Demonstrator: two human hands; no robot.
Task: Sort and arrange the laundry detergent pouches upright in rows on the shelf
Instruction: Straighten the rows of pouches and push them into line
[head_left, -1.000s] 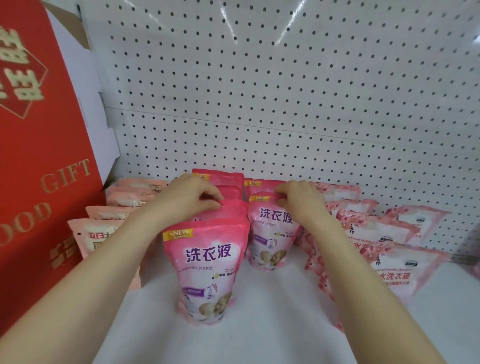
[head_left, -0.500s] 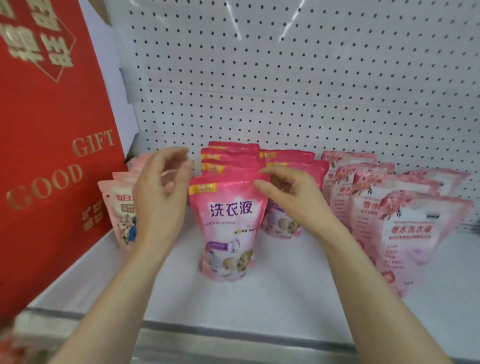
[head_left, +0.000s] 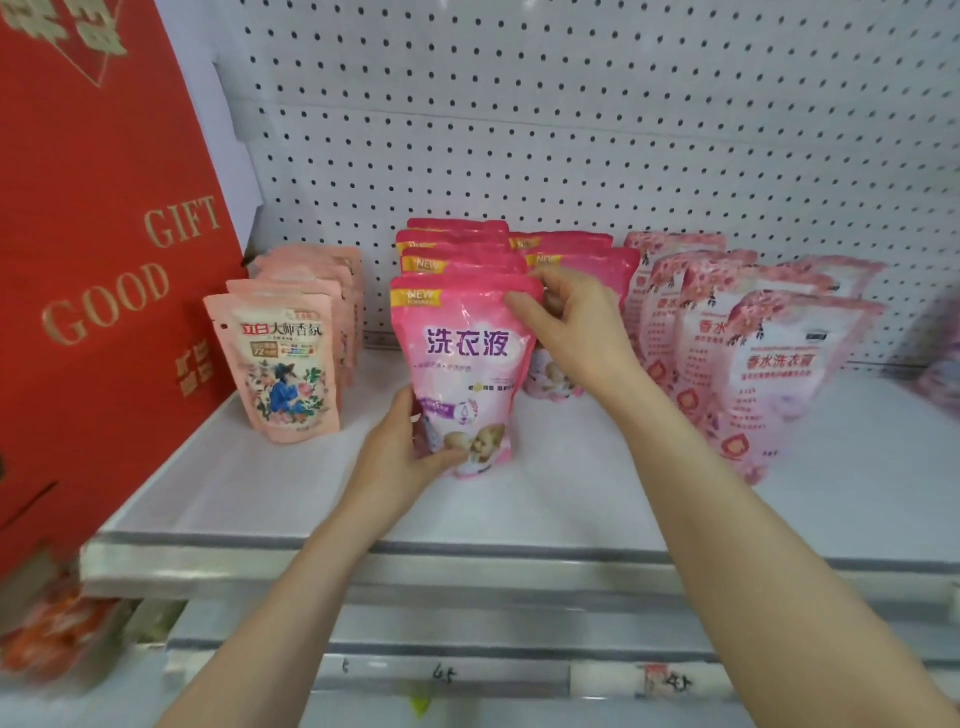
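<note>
Here the left hand (head_left: 400, 457) curls round the lower left edge of the front bright-pink pouch (head_left: 462, 358), while the right hand (head_left: 571, 322) pinches its top right corner. The pouch stands upright on the white shelf (head_left: 571, 499), heading its row, with peach pouches (head_left: 291, 364) to its left and floral pouches (head_left: 779, 364) to its right.

Pink pouches (head_left: 462, 364): six, rows of four and two | peach pouches (head_left: 280, 364): at least four, rear ones overlapped | floral pouches (head_left: 779, 364): about five, blurred | red box (head_left: 104, 260): one | shelf (head_left: 571, 509): one | hands: two, left hand (head_left: 400, 457), right hand (head_left: 571, 322).
</note>
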